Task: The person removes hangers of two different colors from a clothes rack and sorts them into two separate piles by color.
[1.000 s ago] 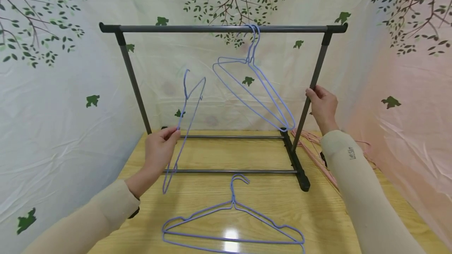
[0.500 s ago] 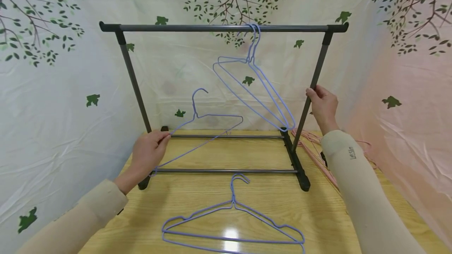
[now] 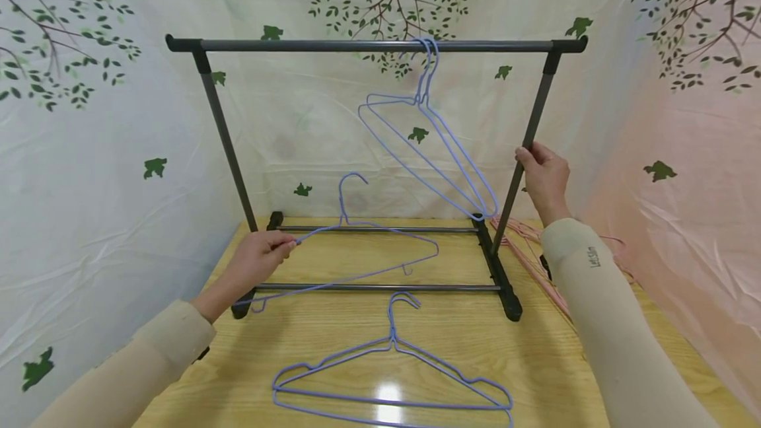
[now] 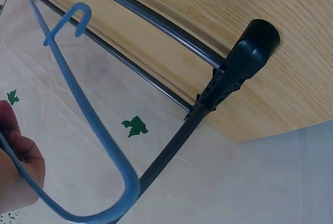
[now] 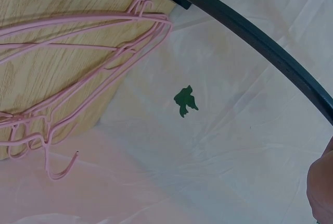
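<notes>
My left hand pinches a blue clothes hanger by its left shoulder, between thumb and fingers. This hanger is held in front of the lower part of a black garment rack, its hook upward and its body tilted. In the left wrist view the hanger's rounded end and a small notch hook show close up, with the left hand at the edge. My right hand grips the rack's right upright. From the top bar hang a few blue hangers, right of centre.
More blue hangers lie stacked on the wooden table in front of the rack, hooks toward it. Pink hangers lie in a bundle beyond the rack's right foot. A leaf-printed cloth stands behind the rack.
The hanger in my left hand has turned from edge-on to facing the rack more broadly, and its hook has moved down and right. My right hand has stayed on the upright.
</notes>
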Demonstrator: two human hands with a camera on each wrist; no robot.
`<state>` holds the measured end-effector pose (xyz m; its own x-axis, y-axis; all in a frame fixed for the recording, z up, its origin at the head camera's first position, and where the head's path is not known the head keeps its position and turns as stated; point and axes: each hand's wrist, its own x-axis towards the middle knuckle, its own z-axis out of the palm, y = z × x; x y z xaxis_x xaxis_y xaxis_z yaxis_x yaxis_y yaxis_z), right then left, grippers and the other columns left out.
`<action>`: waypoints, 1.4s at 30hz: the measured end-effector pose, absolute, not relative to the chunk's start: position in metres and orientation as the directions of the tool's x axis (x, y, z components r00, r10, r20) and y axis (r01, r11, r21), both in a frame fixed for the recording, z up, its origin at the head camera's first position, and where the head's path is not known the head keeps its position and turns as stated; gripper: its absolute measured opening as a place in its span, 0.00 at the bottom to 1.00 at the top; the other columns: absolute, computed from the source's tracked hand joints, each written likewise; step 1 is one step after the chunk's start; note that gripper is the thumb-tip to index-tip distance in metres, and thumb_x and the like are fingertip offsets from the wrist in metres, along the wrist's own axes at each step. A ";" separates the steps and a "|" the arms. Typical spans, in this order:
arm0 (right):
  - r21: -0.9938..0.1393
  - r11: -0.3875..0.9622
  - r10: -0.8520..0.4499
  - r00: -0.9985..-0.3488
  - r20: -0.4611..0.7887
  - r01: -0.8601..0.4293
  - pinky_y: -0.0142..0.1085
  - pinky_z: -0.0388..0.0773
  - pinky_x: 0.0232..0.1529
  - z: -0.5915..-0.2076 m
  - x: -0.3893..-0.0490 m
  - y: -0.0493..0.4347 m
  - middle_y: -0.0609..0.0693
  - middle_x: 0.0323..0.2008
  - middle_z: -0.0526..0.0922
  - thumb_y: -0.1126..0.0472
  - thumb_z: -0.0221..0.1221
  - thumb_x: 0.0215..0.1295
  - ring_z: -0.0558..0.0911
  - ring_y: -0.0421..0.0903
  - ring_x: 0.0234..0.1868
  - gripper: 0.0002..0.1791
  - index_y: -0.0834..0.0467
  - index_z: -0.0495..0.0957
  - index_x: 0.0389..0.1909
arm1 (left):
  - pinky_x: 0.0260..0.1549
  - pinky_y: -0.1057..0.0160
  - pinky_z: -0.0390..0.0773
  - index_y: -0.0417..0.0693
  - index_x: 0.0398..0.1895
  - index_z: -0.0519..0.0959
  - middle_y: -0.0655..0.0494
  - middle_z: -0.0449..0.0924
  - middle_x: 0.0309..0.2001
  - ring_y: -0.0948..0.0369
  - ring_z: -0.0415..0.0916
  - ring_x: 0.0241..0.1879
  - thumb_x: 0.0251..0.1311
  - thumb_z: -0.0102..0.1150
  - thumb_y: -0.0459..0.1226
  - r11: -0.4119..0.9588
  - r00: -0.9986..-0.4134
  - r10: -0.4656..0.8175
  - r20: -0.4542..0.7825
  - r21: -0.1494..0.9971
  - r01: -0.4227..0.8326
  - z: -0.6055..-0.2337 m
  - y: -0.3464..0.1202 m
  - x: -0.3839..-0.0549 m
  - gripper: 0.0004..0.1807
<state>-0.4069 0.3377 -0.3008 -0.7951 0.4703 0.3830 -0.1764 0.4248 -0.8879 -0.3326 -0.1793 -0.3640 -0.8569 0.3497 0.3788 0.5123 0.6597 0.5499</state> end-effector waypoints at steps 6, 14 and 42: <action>-0.890 0.420 0.472 -0.795 0.381 -0.177 0.33 0.73 0.52 -0.300 -0.408 0.337 0.41 0.43 0.86 0.43 0.59 0.70 0.79 0.39 0.51 0.25 0.55 0.81 0.59 | 0.20 0.63 0.68 0.37 0.45 0.85 0.58 0.79 0.26 0.60 0.71 0.24 0.71 0.55 0.33 0.574 -0.868 0.401 0.292 0.658 0.486 -0.369 -0.178 -0.335 0.11; -0.884 0.427 0.466 -0.791 0.396 -0.190 0.35 0.73 0.56 -0.301 -0.408 0.339 0.42 0.42 0.86 0.45 0.59 0.70 0.80 0.38 0.49 0.25 0.57 0.81 0.58 | 0.20 0.64 0.64 0.33 0.49 0.83 0.50 0.76 0.25 0.58 0.66 0.23 0.73 0.52 0.33 0.430 -0.828 0.544 0.135 0.803 0.413 -0.382 -0.167 -0.329 0.13; -0.893 0.416 0.469 -0.800 0.374 -0.173 0.34 0.73 0.53 -0.301 -0.406 0.337 0.44 0.44 0.86 0.43 0.58 0.70 0.79 0.39 0.51 0.25 0.57 0.81 0.58 | 0.34 0.58 0.79 0.26 0.39 0.81 0.40 0.82 0.37 0.43 0.79 0.41 0.72 0.51 0.30 0.327 -0.792 0.601 -0.108 0.937 0.120 -0.445 -0.122 -0.307 0.12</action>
<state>-0.4063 0.3372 -0.3007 -0.7999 0.4694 0.3739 -0.1734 0.4156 -0.8928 -0.3075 -0.1217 -0.4451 -0.7921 0.6007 -0.1084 0.1201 0.3274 0.9372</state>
